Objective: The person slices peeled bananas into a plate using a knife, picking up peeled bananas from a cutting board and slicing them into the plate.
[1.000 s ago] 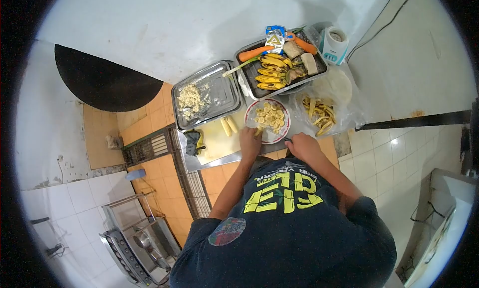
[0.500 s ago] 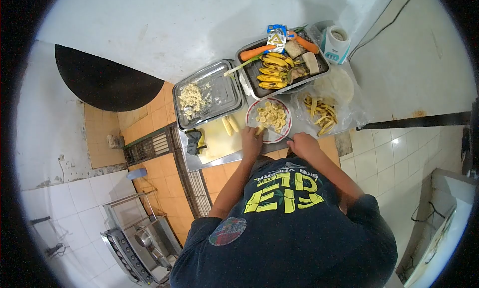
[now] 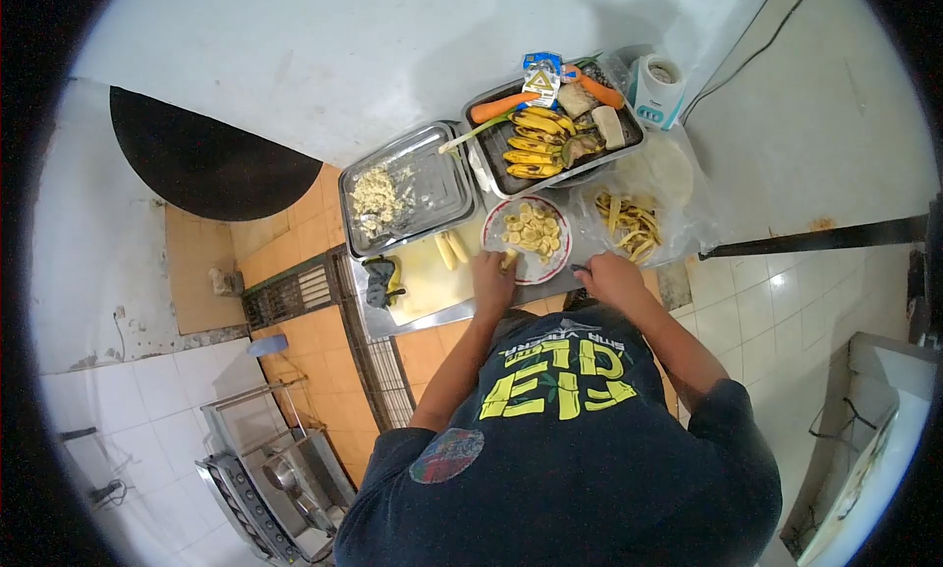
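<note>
My left hand (image 3: pixel 493 280) is closed around a peeled banana (image 3: pixel 509 259) at the near-left rim of a red-edged white plate (image 3: pixel 533 271). On that plate lies a heap of banana slices (image 3: pixel 533 229). My right hand (image 3: pixel 613 278) is closed on a knife (image 3: pixel 579 268), just right of the plate; only a dark part of it shows, and its blade is hard to make out. Two peeled bananas (image 3: pixel 451 250) rest on the pale cutting board (image 3: pixel 420 284) left of my left hand.
A metal tray (image 3: pixel 454 186) holds pale crumbly food. Behind the plate, another tray (image 3: pixel 637 141) carries unpeeled bananas (image 3: pixel 535 144), carrots (image 3: pixel 503 106) and a blue packet. Banana peels (image 3: pixel 631 223) lie on plastic at right, near a white appliance (image 3: pixel 658 90). A dark bag (image 3: pixel 379 282) sits at the board's left.
My right hand and the knife have moved right, away from the banana and off the plate. My left hand stays nearly in place with the banana.
</note>
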### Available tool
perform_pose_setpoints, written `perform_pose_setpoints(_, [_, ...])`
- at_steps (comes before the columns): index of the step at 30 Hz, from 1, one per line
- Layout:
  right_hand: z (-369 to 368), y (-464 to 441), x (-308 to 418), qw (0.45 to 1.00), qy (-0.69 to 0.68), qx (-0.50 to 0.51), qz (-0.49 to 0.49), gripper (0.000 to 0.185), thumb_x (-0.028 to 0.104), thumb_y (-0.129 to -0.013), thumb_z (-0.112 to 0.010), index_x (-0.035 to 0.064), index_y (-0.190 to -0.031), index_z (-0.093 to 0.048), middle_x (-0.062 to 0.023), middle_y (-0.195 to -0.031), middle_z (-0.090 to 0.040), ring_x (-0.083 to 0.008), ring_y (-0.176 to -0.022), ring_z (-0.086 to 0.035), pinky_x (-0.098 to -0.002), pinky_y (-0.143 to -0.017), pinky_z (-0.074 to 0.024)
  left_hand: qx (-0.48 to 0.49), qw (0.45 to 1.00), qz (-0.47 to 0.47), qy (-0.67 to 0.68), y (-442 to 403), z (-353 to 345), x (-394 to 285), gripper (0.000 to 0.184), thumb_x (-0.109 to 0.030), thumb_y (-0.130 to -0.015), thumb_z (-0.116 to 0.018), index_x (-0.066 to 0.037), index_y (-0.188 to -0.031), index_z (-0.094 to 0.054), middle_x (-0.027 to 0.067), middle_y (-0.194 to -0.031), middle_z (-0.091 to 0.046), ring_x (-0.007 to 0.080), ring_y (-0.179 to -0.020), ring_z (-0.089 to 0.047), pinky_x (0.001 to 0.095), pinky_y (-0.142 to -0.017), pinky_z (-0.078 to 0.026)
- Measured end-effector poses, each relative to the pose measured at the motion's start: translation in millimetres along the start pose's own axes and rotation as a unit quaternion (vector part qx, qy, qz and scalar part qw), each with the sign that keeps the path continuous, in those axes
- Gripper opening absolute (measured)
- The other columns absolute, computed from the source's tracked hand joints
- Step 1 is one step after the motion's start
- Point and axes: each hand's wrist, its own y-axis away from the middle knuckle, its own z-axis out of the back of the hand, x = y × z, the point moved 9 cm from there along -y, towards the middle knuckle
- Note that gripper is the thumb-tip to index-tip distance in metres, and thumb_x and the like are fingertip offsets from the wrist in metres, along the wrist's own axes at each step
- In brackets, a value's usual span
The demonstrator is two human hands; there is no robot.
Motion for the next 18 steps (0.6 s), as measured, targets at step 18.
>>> perform_pose_setpoints(18, [-11.1, -1.2, 7.4, 0.999, -0.043, 0.017, 0.014, 0.041, 0.043, -0.093, -0.062, 0.0040, -0.095, -0.075, -0.0224, -0.092, -0.071, -0.0408, -0.088, -0.069, -0.0511, -0.080, -0.0551, 0.028, 0.999, 0.020, -0.003, -0.5, -2.3, 2.7, 0.023, -0.011, -0.081, -0.077, -0.001, -0.092, -0.060, 0.0179, -0.094, -0.056, 0.0392, -0.094, -0.053, 0.0478, -0.082, -0.044])
